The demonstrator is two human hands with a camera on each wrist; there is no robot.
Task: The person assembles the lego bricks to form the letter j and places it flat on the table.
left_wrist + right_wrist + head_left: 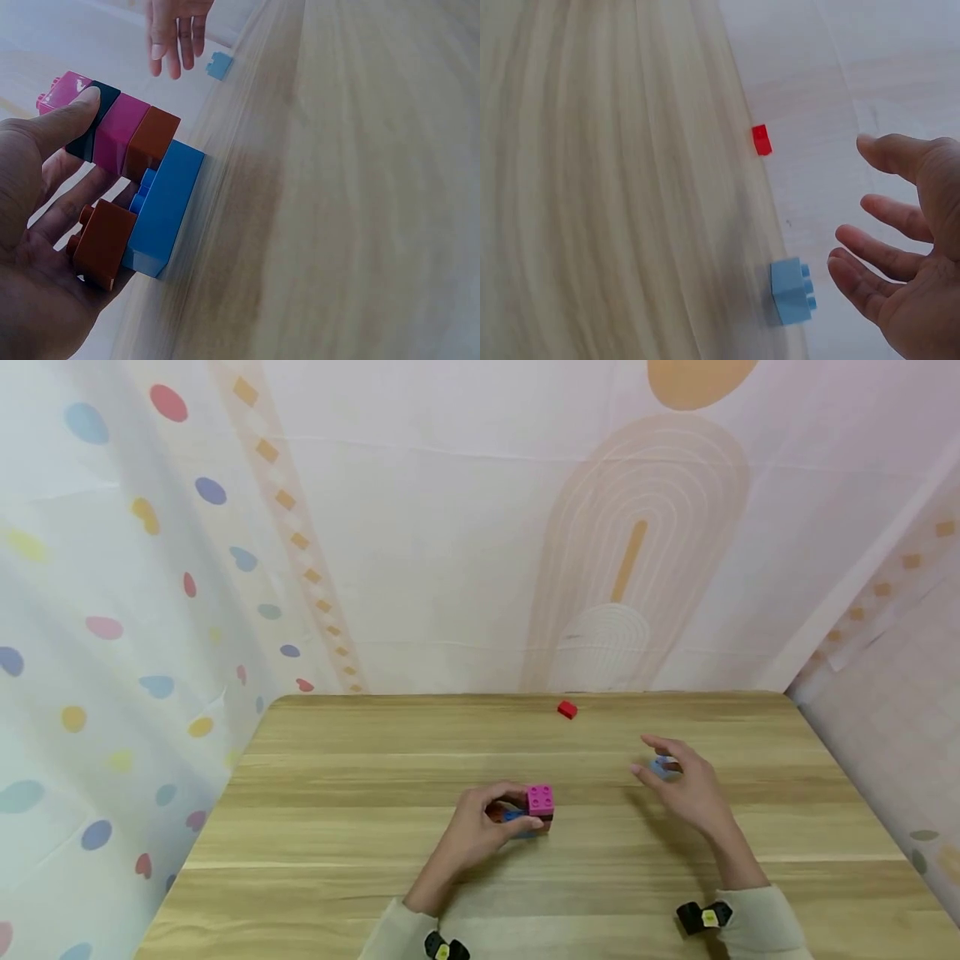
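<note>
My left hand point(480, 827) holds a built piece of toy bricks, its thumb pressed on the black brick point(95, 124). In the left wrist view a long blue brick point(166, 214) forms the base, with one brown brick point(105, 241) at one end. At its other end rises a stack: brown, pink, black, then a pink brick point(540, 799) on top. My right hand point(688, 787) hovers with parted fingers over a light blue brick point(790, 291). That brick lies on the table, studs up, just apart from the fingertips in the right wrist view.
A small red brick point(567, 710) lies near the back edge of the wooden table point(360, 777). Behind the table hangs a patterned curtain point(450, 543). Each wrist wears a black strap with a small device, such as the right strap point(703, 917).
</note>
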